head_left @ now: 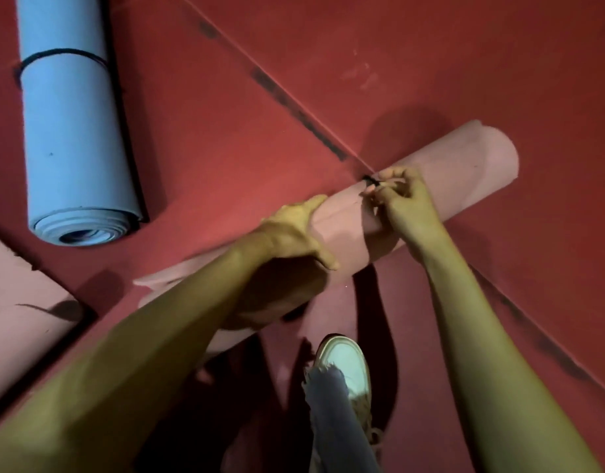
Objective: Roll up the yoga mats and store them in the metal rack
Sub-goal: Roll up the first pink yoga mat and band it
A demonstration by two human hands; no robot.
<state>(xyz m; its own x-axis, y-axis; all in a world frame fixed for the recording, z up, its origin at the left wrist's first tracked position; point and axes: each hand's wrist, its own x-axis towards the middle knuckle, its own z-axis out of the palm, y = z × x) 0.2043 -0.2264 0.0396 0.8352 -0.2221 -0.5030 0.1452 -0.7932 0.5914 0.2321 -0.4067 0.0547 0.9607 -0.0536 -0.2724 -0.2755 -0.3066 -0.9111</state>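
A rolled pink yoga mat [458, 165] lies slantwise across the red floor in the middle of the view. My left hand [294, 230] grips round the roll near its middle, thumb on the near side. My right hand [405, 203] is further up the roll and pinches a thin black band [371, 180] against the mat's top. A light blue rolled mat [75, 131] lies at the upper left with a black band round it. The metal rack is out of view.
Another pink mat [17, 312] lies at the left edge. A white shoe [345, 361] and frayed jeans hem stand just below the pink roll. The red floor [430, 63] has a dark-smudged seam running diagonally from top centre to lower right.
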